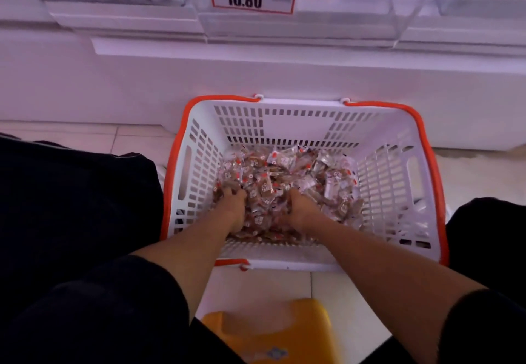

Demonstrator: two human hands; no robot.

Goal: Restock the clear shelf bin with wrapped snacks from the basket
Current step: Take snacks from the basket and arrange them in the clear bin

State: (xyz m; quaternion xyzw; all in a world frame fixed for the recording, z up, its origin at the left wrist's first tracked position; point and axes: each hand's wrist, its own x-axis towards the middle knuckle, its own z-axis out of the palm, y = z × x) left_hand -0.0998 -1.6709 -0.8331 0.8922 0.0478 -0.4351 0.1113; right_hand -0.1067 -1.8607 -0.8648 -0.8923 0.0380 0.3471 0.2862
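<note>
Scooping wrapped snacks (pixel 284 181) from the white basket (pixel 398 181) on the floor.
Left hand (pixel 232 204) and right hand (pixel 301 211) are curled into the pile, gripping snacks; the clear shelf bin (pixel 341 26) above looks mostly empty, so much remains.

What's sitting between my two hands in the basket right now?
Head view: only wrapped snacks lie between the left hand and right hand.
</note>
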